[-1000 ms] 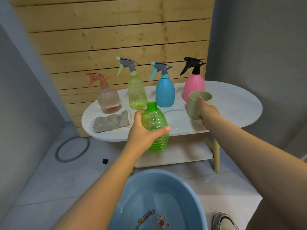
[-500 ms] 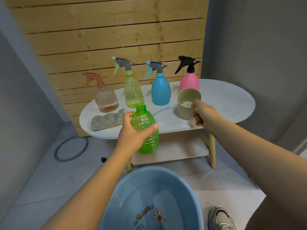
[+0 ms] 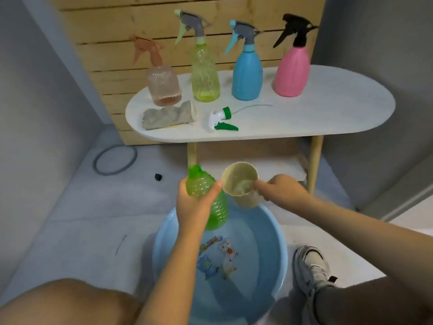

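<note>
My left hand [image 3: 195, 205] grips a ribbed green bottle [image 3: 216, 207] that has no spray head, its open neck pointing up and away from me. My right hand [image 3: 283, 190] holds a pale green cup [image 3: 239, 181], tilted so its mouth faces me, right beside the bottle's shoulder. Both hang over the far rim of a light blue basin [image 3: 276, 245] on the floor, which has cartoon stickers on its bottom. The bottle's white and green spray head [image 3: 219, 118] with its thin tube lies on the white oval table [image 3: 328, 109].
Along the table's back stand a peach [image 3: 164, 83], a yellow-green [image 3: 203, 71], a blue [image 3: 247, 73] and a pink spray bottle [image 3: 291, 71]. A grey cloth [image 3: 168, 116] lies at the table's left. My shoe [image 3: 309, 270] is right of the basin. A grey ring [image 3: 114, 159] lies on the floor.
Both hands came down from table height to just above the basin, carrying the bottle and the cup. The cup has tipped toward me. The spray head on the table is now uncovered.
</note>
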Demonstrator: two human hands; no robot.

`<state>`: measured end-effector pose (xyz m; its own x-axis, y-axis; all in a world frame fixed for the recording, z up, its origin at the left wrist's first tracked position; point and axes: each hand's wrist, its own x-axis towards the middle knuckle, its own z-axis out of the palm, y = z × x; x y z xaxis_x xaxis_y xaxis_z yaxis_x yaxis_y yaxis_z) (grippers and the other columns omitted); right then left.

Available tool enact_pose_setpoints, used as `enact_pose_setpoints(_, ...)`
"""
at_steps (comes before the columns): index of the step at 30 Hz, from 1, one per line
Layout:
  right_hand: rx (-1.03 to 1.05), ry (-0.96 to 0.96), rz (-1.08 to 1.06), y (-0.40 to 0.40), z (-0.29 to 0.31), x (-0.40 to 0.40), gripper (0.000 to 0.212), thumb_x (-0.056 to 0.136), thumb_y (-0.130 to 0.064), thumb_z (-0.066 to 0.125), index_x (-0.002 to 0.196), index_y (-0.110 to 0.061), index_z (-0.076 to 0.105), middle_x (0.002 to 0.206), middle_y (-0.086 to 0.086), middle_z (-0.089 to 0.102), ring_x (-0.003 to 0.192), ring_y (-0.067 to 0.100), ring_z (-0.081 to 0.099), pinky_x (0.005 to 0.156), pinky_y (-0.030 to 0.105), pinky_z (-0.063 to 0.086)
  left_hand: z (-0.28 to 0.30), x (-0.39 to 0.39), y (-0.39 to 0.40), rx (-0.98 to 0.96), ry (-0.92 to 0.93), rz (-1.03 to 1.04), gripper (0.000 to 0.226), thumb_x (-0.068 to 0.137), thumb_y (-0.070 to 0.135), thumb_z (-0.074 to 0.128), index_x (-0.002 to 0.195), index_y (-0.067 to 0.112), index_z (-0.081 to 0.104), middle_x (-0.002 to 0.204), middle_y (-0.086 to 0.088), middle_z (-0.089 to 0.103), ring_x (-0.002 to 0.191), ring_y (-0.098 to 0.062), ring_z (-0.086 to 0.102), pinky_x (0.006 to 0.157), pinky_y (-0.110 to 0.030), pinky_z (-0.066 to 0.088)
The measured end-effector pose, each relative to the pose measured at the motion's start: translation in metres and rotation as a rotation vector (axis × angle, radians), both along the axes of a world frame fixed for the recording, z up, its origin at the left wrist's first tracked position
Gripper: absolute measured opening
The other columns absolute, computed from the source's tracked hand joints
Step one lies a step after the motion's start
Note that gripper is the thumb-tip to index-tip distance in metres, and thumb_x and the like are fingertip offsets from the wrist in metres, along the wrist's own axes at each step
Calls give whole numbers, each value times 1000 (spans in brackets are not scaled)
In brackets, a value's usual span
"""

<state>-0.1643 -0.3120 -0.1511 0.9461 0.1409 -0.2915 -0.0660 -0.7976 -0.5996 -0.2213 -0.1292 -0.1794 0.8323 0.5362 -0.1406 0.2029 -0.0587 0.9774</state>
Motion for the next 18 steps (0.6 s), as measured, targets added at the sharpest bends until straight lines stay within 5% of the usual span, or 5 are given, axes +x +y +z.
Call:
enact_pose_setpoints(7,-255,124,103,20,-94,10,52,90,-58,45,68,-11,55,78,7,55,75,26,51,65,28,36,-82,-18,6,162,177,57,57,65,42,82,112,30,53,109,8,61,99,-15,58,76,-27,40)
enact_pose_setpoints(11,-419,86,239,31,-138,8,52,94,-53,38,56,-18,43,64,0,46,75,23,50,65,29,36,-116,-16,18,202,231,39,60,65,44,81,115,27,52,110,6,59,97,-15,56,76,-26,39)
enact_pose_setpoints(16,-645,-58,422,56,-181,7,39,98,-37,34,89,-23,70,77,0,65,76,22,58,84,33,33,-157,-27,19,164,285,52,54,64,39,83,106,32,49,107,2,61,95,-17,58,78,-28,43)
enact_pose_setpoints(18,-764,-128,520,61,-195,5,32,95,-21,38,84,-22,67,69,-3,60,62,19,49,84,34,29,-169,-32,16,154,322,45,54,63,39,84,104,34,48,106,2,61,94,-18,58,77,-29,44)
